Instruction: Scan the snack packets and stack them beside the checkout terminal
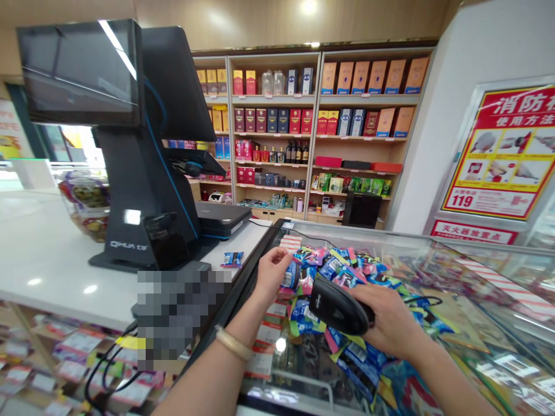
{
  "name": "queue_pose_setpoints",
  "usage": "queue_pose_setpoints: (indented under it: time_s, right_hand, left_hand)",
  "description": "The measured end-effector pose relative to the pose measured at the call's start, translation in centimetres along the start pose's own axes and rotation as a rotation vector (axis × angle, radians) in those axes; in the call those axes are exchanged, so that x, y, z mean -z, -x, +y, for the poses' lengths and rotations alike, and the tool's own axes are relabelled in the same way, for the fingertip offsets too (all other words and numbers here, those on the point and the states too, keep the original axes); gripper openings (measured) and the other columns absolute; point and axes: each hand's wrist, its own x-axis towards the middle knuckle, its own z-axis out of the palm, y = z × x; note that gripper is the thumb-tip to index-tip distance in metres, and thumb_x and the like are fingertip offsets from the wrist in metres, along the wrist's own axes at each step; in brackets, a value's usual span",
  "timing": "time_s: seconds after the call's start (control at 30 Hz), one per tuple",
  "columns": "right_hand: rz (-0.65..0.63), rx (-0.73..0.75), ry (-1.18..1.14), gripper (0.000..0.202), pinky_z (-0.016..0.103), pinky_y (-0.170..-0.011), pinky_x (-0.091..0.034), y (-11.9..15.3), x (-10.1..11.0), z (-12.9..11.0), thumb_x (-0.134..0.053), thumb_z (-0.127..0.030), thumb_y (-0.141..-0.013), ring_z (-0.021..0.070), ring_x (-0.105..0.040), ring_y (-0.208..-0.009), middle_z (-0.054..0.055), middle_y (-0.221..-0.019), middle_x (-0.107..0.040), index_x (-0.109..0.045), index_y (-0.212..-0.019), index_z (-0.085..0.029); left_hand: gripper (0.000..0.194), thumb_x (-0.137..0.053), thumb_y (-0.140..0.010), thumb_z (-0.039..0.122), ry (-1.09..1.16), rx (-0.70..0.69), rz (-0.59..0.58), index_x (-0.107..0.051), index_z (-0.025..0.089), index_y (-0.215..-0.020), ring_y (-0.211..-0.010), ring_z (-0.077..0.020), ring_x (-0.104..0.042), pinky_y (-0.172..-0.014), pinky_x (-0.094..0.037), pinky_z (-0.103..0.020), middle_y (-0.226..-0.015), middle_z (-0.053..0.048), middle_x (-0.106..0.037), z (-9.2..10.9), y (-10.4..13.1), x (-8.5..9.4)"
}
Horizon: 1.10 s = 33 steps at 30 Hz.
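Observation:
My right hand point(390, 320) is wrapped round a black barcode scanner point(336, 306), its head tilted toward the left. Thumb and fingers of my left hand point(274, 267) pinch the edge of a small blue candy packet point(290, 277) just left of the scanner. Beneath and around both hands, a heap of blue, pink and green candy packets point(358, 364) lies on the glass display case point(303, 381). One more blue packet point(232, 259) rests apart on the white counter point(52, 231).
A black checkout terminal point(143, 173) with two screens stands at the left. A blurred-out device point(177, 315) with cables sits before it. Shelves point(273, 136) of boxes and bottles line the back. A red and yellow sign point(503, 150) hangs at the right.

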Motion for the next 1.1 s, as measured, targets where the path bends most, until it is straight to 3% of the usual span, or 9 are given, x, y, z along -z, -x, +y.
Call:
queue_pose_setpoints:
  time_s: [0.17,0.3,0.43,0.57,0.73,0.93,1.1]
  right_hand:
    - [-0.017,-0.017,0.013,0.022,0.026,-0.067,-0.043,0.0,-0.1,-0.1,-0.056,-0.028,-0.075,0.0165,-0.064,-0.073,0.002,-0.079,-0.068,-0.064,-0.094,-0.023]
    - [0.052,0.015,0.045,0.026,0.027,-0.069,-0.047,0.3,-0.3,0.7,-0.055,-0.030,-0.076,0.0179,-0.066,-0.077,0.005,-0.086,-0.071,-0.064,-0.099,-0.022]
    - [0.158,0.030,0.124,0.027,0.027,-0.067,-0.049,0.7,-0.3,1.9,-0.054,-0.026,-0.072,0.0187,-0.067,-0.075,0.006,-0.087,-0.072,-0.065,-0.097,-0.022]
    - [0.256,0.031,0.168,0.030,0.028,-0.066,-0.052,1.0,-0.2,2.9,-0.052,-0.023,-0.069,0.0198,-0.068,-0.074,0.007,-0.086,-0.072,-0.064,-0.096,-0.020]
    - [0.294,0.049,0.214,0.037,0.028,-0.066,-0.053,1.1,-0.2,3.6,-0.050,-0.020,-0.066,0.0197,-0.069,-0.074,0.006,-0.086,-0.072,-0.063,-0.100,-0.020]
    - [0.315,0.022,0.231,0.032,0.030,-0.066,-0.054,1.2,-0.2,4.1,-0.052,-0.025,-0.073,0.0214,-0.069,-0.076,0.007,-0.087,-0.073,-0.065,-0.101,-0.020]
    - [0.363,-0.001,0.240,0.028,0.031,-0.065,-0.054,1.3,0.0,4.4,-0.053,-0.031,-0.075,0.0223,-0.069,-0.073,0.008,-0.084,-0.072,-0.065,-0.098,-0.020]
  left_hand:
    - [0.024,-0.071,-0.060,0.035,0.005,-0.002,-0.002,-0.056,0.017,-0.067,-0.053,-0.0097,-0.052,-0.051,-0.040,-0.020,-0.060,0.003,-0.057,-0.3,0.0,0.0]
    - [0.022,-0.069,-0.061,0.033,-0.018,-0.006,0.051,-0.057,0.016,-0.069,-0.051,-0.0078,-0.050,-0.048,-0.039,-0.018,-0.060,0.004,-0.055,-0.8,-0.5,0.3]
    - [0.020,-0.064,-0.067,0.033,0.096,0.010,0.288,-0.053,0.017,-0.072,-0.052,-0.0078,-0.051,-0.049,-0.045,-0.020,-0.063,0.005,-0.053,-1.1,-2.0,1.8]
    - [0.016,-0.057,-0.074,0.029,0.241,-0.045,0.598,-0.045,0.020,-0.070,-0.065,-0.0100,-0.058,-0.067,-0.055,-0.028,-0.070,0.002,-0.053,-1.0,-4.1,4.3]
    - [0.022,-0.055,-0.072,0.026,0.229,-0.070,0.761,-0.034,0.021,-0.066,-0.069,-0.0114,-0.059,-0.072,-0.054,-0.030,-0.069,0.003,-0.049,-0.9,-5.9,7.0]
    - [0.012,-0.049,-0.073,0.026,0.175,-0.043,0.733,-0.038,0.022,-0.069,-0.066,-0.0114,-0.058,-0.068,-0.052,-0.029,-0.065,0.004,-0.048,-1.1,-5.7,7.2]
    - [0.017,-0.063,-0.066,0.029,0.040,-0.060,0.491,-0.056,0.019,-0.077,-0.068,-0.0132,-0.059,-0.068,-0.049,-0.028,-0.069,0.001,-0.058,-1.3,-4.2,4.3]
